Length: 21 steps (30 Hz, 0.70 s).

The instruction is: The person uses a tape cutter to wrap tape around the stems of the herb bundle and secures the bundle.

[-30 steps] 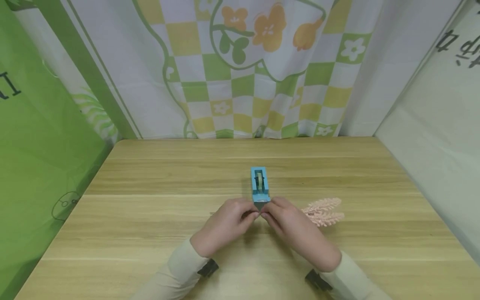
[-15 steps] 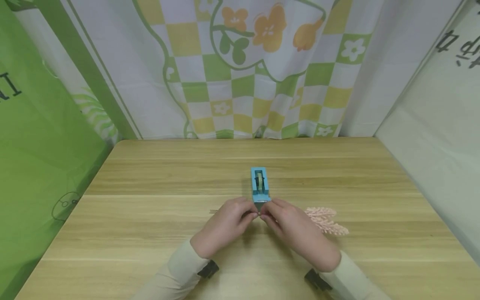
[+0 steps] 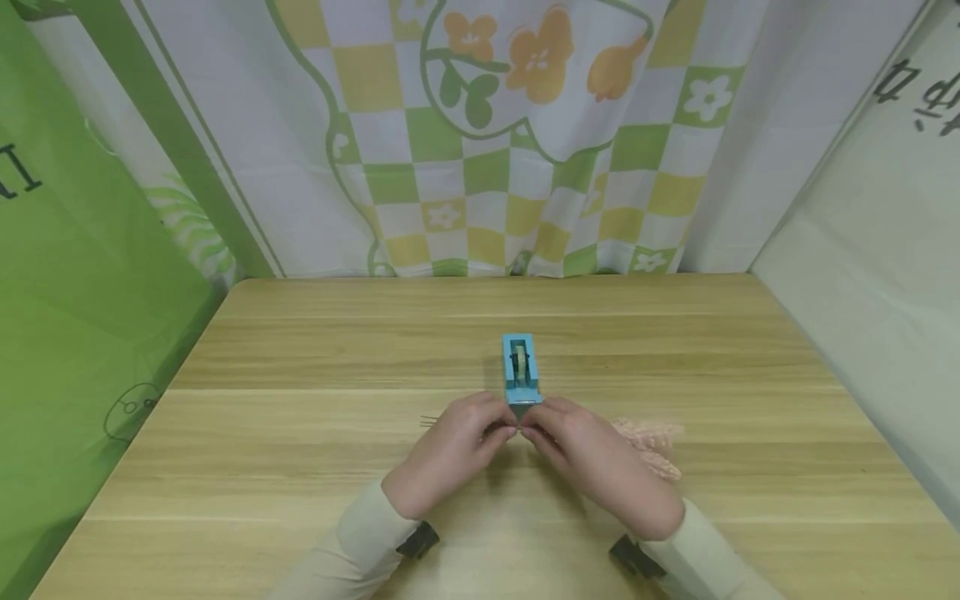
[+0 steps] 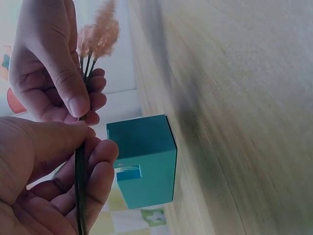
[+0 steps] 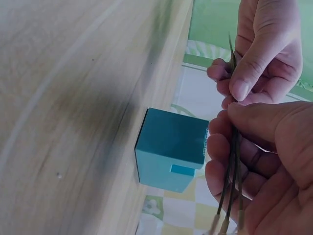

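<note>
Thumb and fingers of my left hand [image 3: 453, 450] pinch a bundle of thin dark flower stems [image 4: 79, 183]. Just to its right, my right hand [image 3: 596, 462] pinches the same bundle, and the fingertips of both hands nearly meet. Fluffy pink flower heads [image 3: 645, 437] stick out past the right hand, partly hidden behind it in the head view. The bare stem ends poke out left of the left hand. Three stems [image 5: 234, 171] spread apart below the right thumb in the right wrist view. A blue tape dispenser [image 3: 522, 392] stands right behind the fingertips.
The wooden table [image 3: 337, 358] lies under the hands, with a patterned curtain [image 3: 525, 183] along its far edge. A green cloth [image 3: 90, 275] hangs at the left and a pale one [image 3: 877, 250] at the right. A roll of tape [image 3: 521, 362] sits in the dispenser.
The pink flower heads have turned and shifted about beside my right hand, and are now blurred. The stem ends at the left have moved slightly. Both hands stay in nearly the same place.
</note>
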Available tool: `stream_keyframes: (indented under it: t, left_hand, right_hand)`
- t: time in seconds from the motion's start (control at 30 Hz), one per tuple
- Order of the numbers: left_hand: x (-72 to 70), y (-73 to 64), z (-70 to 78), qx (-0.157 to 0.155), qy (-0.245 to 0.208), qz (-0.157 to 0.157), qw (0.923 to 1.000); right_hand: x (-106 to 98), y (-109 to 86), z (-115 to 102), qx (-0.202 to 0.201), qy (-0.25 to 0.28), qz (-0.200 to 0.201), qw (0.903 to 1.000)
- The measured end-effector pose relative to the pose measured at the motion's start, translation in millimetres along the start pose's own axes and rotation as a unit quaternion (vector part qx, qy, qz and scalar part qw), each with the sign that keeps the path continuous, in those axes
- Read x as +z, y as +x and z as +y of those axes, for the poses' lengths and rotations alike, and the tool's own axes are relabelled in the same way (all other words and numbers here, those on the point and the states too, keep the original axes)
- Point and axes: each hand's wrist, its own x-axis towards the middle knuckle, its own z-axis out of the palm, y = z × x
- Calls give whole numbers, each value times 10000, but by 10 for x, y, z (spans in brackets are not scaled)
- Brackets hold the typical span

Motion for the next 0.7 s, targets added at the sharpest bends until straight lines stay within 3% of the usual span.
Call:
stream_keyframes:
  t: [0.33, 0.7]
  left_hand:
    - [30, 6, 2, -126, -61, -28, 9999]
    - [57, 10, -61, -426, -182, -163, 9988]
  right_hand:
    - [-3, 4, -3, -25, -13, -12, 10000]
    - [-56, -12, 28, 549, -63, -448, 9975]
